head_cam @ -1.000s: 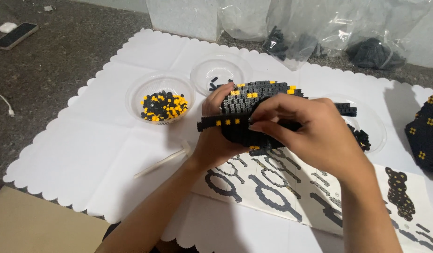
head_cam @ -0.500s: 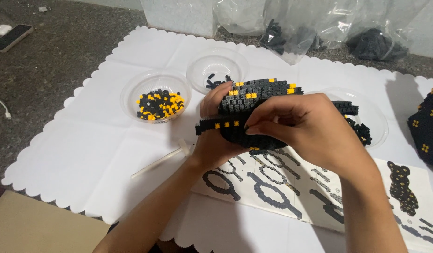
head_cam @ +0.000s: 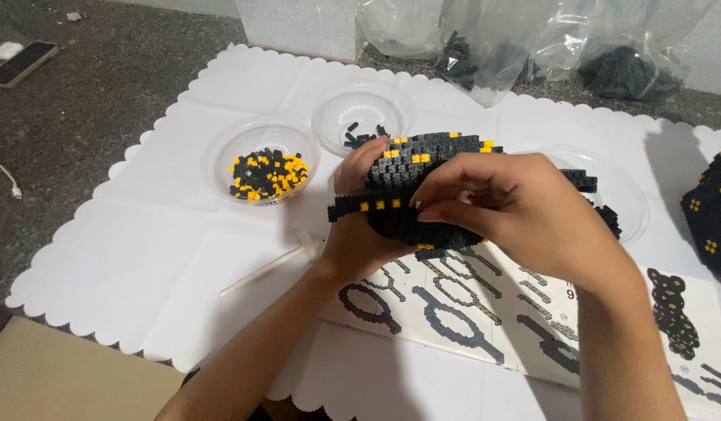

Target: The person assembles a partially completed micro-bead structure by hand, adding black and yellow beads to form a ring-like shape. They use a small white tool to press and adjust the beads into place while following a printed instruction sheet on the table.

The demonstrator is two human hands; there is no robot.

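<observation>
A rounded black block model (head_cam: 423, 183) dotted with yellow studs sat at the centre of the frame, held just above the white scalloped cloth (head_cam: 142, 257). The left hand (head_cam: 360, 226) cupped it from below and behind, fingers curled up around its left edge, forearm rising from the bottom centre. The right hand (head_cam: 516, 206) came in from the lower right, wrist bent, fingers closed over the front of the model with fingertips pressed to its dark side. Both hands were clamped on the model, close together.

Just under it lay a printed instruction sheet (head_cam: 469, 312), partly covered by the arms. To the left stood a clear bowl of black and yellow pieces (head_cam: 263, 168), and above it a second clear bowl (head_cam: 360, 117) with a few black pieces. A third bowl (head_cam: 618, 195) was mostly hidden behind the right hand. A white stick (head_cam: 271, 265) lay on the cloth.

Plastic bags (head_cam: 524, 47) lined the top edge, contents blurred. Another dark model (head_cam: 711, 206) was cut off at the right edge; a phone (head_cam: 21, 64) lay at the upper left of the desk.
</observation>
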